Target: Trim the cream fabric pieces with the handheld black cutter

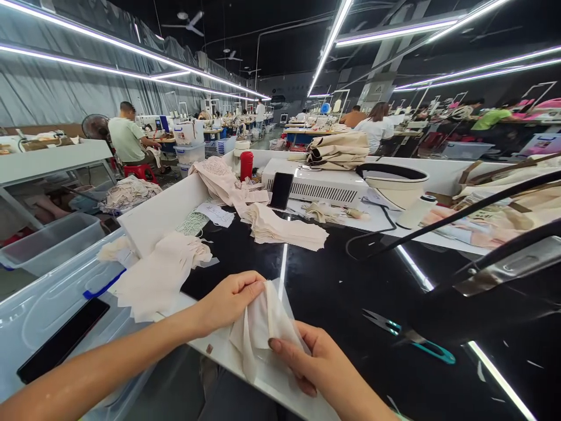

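A piece of cream fabric with folded edges hangs between my hands over the front edge of the black tabletop. My left hand pinches its upper corner between thumb and fingers. Lower down, my right hand grips the fabric's right side, thumb on top and fingers mostly behind it. Beyond the hands lies a stack of cream fabric pieces. Another heap of cream fabric spreads over the table's left corner. Teal thread snips rest on the black surface to the right.
A phone leans against a white vented machine, near a red cup. A second phone lies on a clear plastic bin lid at left. A dark curved bar crosses the right side. Other people sit at stations behind.
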Available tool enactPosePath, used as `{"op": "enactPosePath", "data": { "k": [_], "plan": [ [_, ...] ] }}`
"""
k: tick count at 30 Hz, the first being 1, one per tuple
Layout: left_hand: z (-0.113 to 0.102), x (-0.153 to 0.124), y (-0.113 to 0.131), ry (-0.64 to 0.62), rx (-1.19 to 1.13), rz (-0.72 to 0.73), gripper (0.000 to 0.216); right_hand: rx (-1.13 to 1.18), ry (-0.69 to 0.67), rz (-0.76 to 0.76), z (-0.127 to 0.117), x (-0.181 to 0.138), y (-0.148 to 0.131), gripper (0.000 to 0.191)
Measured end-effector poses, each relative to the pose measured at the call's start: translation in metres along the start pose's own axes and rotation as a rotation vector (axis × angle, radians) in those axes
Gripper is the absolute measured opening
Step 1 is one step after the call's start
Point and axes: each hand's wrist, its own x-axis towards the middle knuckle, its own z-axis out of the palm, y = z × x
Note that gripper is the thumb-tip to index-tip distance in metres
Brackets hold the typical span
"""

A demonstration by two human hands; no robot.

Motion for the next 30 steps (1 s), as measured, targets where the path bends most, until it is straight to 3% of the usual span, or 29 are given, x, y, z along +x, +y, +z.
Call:
{"op": "enactPosePath", "data": {
  "k": [5,11,14,18,21,23,27,30],
  "plan": [
    [0.003,0.003,0.001,-0.039,-0.044,-0.008,0.041,-0.04,-0.007,0.005,0.004,-0.001,0.003,0.047],
    [0.005,0.017,-0.004,-0.011,0.059,0.056,0.034,-0.043,-0.048,0.059,0.0,-0.004,0.007,0.048],
    [0.009,0.031,-0.01,-0.049,0.148,0.067,0.032,-0.126,-0.004,0.052,-0.009,-0.003,0.012,0.045],
    [0.014,0.051,-0.017,-0.085,0.256,0.114,0.022,-0.43,0.152,-0.089,-0.031,-0.005,0.018,0.034],
    [0.018,0.057,-0.018,-0.014,0.447,0.239,0.017,-0.638,0.34,-0.146,-0.045,-0.015,0.022,0.02],
    [0.022,0.054,-0.018,0.012,0.659,0.372,0.017,-0.681,0.424,-0.17,-0.05,-0.023,0.026,0.021],
    [0.034,0.04,-0.021,-0.114,0.959,0.569,0.013,-0.708,0.417,-0.205,-0.063,-0.039,0.037,0.025],
    [0.041,0.031,-0.029,-0.177,1.079,0.648,0.008,-0.693,0.484,-0.191,-0.09,-0.046,0.04,0.032]
  ]
}}
